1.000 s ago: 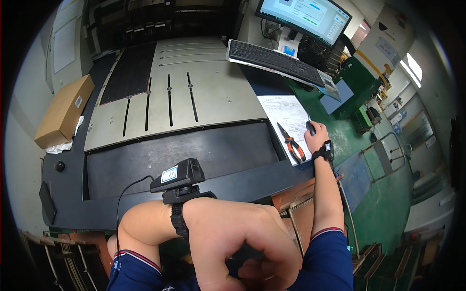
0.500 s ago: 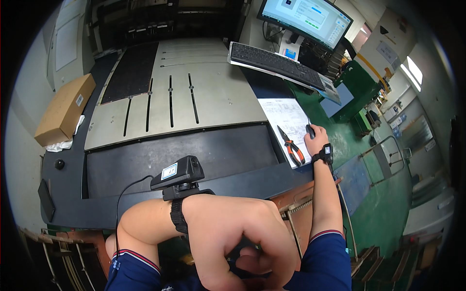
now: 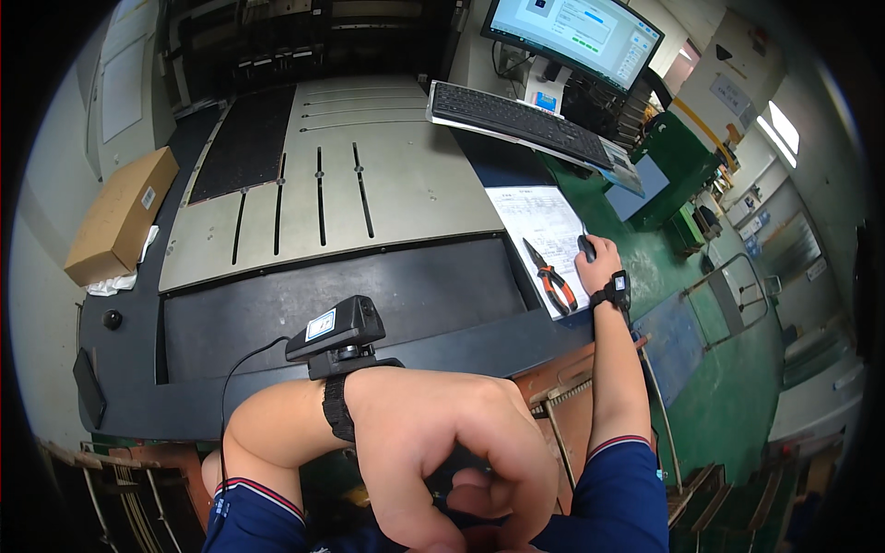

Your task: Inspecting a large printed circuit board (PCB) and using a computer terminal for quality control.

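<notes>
My right hand (image 3: 600, 264) rests over a dark computer mouse (image 3: 587, 247) at the right edge of a printed sheet of paper (image 3: 535, 210). A black band with a small device circles that wrist. Pliers (image 3: 551, 278) with orange and black handles lie on the paper, left of my hand and apart from it. My left hand (image 3: 461, 442) is raised close in front of me, its fingers curled round toward the thumb. The lower picture edge cuts off the fingertips, so anything pinched there is hidden. A black camera (image 3: 336, 330) is strapped to the left wrist, with a cable.
A slotted metal plate (image 3: 406, 189) lies ahead, behind a dark recessed tray (image 3: 350, 293). A keyboard (image 3: 516, 120) and a lit monitor (image 3: 576, 37) stand at the far right. On the left sit a cardboard box (image 3: 124, 217) and a black knob (image 3: 112, 319).
The view has shifted slightly. Both hands keep nearly the same pose, the right one still on the mouse.
</notes>
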Demonstrator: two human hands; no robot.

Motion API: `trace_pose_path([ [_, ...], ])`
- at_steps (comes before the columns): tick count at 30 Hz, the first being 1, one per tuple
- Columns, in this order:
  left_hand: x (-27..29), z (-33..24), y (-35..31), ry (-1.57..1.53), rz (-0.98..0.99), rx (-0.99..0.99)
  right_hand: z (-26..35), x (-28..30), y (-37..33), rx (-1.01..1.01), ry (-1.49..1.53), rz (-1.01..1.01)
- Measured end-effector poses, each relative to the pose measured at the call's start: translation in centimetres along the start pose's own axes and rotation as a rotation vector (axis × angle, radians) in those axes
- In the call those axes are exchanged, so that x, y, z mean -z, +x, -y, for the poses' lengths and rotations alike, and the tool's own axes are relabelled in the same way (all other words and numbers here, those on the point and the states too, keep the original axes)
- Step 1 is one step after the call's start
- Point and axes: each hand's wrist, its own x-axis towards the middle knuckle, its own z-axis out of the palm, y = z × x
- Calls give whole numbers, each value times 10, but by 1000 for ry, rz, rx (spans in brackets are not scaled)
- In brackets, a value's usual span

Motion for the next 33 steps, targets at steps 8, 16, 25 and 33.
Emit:
trace_pose_path([
  [8, 2, 5, 0, -18, 30, -44, 2, 1, 0, -8, 13, 9],
  [16, 4, 6, 1, -34, 47, -46, 1, 0, 0, -14, 7, 6],
  [25, -2, 9, 1, -89, 19, -10, -1, 0, 0, -18, 3, 16],
  [33, 0, 7, 0, -76, 29, -16, 0, 0, 0, -11, 5, 8],
])
